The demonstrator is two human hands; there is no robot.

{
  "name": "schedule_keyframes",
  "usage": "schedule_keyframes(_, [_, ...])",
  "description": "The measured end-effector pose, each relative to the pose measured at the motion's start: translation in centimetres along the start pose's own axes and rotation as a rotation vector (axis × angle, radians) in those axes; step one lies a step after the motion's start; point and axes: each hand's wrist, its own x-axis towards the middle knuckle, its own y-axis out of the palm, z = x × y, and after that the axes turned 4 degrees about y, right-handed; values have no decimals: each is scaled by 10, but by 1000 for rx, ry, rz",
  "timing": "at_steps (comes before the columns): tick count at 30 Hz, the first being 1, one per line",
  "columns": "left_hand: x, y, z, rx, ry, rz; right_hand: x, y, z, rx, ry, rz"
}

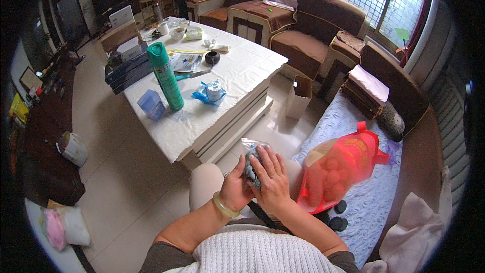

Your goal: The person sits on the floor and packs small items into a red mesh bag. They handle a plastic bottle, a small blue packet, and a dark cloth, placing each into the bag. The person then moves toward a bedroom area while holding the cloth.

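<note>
Above my lap, a small crumpled grey bundle (251, 170) is pressed between my two hands; its material is hard to tell. My left hand (235, 186), with a pale bangle at the wrist, cups it from the left with the thumb up. My right hand (271, 176) lies over its right side, fingers stretched across it. A bit of clear plastic (254, 143) shows just beyond the fingertips. The side of the bundle against my palms is hidden.
A white-covered table (235, 98) stands ahead, bearing a green spray can (166, 77), a clear blue plastic box (151, 105), a blue plastic wrapper (210, 93) and a knife (193, 75). To my right, a red bag (341, 167) of round things rests on the sofa (379, 204).
</note>
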Motion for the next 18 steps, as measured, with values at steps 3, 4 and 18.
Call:
schedule_keyframes(3, [-1,2,1,-19,4,1,-1,0,2,-9,-3,-21])
schedule_keyframes(4, [-1,2,1,-7,23,-7,-1,0,3,-12,-11,-23])
schedule_keyframes(18, [4,-1,-11,72,73,79,-24,-1,6,266,-217,170])
